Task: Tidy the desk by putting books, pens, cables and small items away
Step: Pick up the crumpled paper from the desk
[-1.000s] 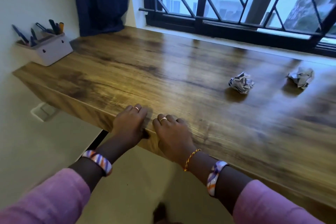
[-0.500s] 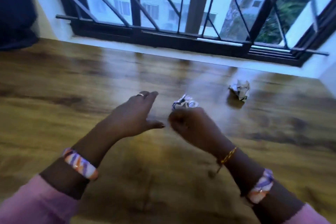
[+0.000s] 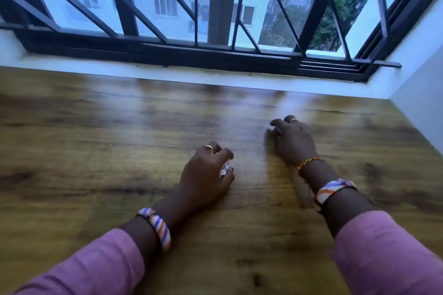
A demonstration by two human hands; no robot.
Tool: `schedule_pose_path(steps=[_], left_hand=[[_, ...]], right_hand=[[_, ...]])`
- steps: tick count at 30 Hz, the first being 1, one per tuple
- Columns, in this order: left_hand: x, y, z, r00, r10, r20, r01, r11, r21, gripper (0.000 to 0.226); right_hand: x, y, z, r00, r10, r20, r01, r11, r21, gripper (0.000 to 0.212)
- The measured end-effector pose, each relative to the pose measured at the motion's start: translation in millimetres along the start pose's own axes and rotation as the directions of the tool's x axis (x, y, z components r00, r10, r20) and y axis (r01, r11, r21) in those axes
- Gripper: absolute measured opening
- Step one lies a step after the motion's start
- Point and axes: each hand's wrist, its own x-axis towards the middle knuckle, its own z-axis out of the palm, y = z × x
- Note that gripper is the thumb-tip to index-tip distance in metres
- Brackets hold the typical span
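Observation:
My left hand [image 3: 206,175] rests on the wooden desk [image 3: 96,155] near its middle, with fingers and thumb curled round a crumpled ball of white printed paper [image 3: 225,168]; only a small part of the ball shows between them. My right hand [image 3: 293,141] lies farther back and to the right. Its fingers curl down over a second crumpled paper, which is almost wholly hidden beneath the palm. Both wrists wear striped bands, and pink sleeves cover the forearms.
A black barred window [image 3: 215,7] with a white sill [image 3: 167,74] runs along the desk's far edge. A white wall [image 3: 422,93] closes off the right end of the desk.
The view has swung right. The first paper ball has passed into my left hand, which was open before. My right hand has reached back and right and closed over the second ball.

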Motion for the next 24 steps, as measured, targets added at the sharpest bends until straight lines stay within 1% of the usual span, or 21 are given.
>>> schedule_pose_path(steps=[3, 6, 10, 12, 15, 18, 21, 24], left_hand=[[0, 1, 0, 1.0, -0.012, 0.007, 0.012, 1.0, 0.028, 0.03], [-1, 3, 0, 0.999, -0.031, 0.013, 0.03, 0.998, 0.048, 0.025], [-6, 10, -3, 0.999, -0.036, 0.006, 0.035, 0.998, 0.06, 0.028], [-14, 13, -7, 0.999, -0.045, -0.008, 0.046, 0.998, 0.052, 0.028], [-47, 18, -16, 0.998, -0.047, -0.039, 0.048, 0.999, 0.024, 0.028], [-96, 19, -28, 0.997, -0.037, -0.071, 0.039, 0.999, 0.018, 0.028], [-151, 13, -45, 0.994, -0.054, -0.096, 0.057, 0.998, 0.03, 0.028], [-205, 7, -67, 0.989, -0.091, -0.119, 0.094, 0.995, 0.021, 0.031]], right_hand=[[-3, -5, -6, 0.998, -0.038, 0.044, 0.04, 0.998, -0.049, 0.033], [-22, -20, -13, 0.991, -0.12, 0.062, 0.122, 0.992, -0.033, 0.032], [-61, -46, -19, 0.971, -0.21, 0.112, 0.214, 0.976, -0.03, 0.038], [-79, -55, -22, 0.963, -0.24, 0.125, 0.244, 0.97, -0.012, 0.037], [-114, -68, -26, 0.951, -0.281, 0.13, 0.279, 0.96, 0.034, 0.031], [-155, -88, -28, 0.935, -0.33, 0.127, 0.321, 0.943, 0.092, 0.029], [-199, -121, -26, 0.9, -0.413, 0.139, 0.393, 0.907, 0.15, 0.032], [-237, -161, -23, 0.853, -0.509, 0.118, 0.481, 0.853, 0.203, 0.032]])
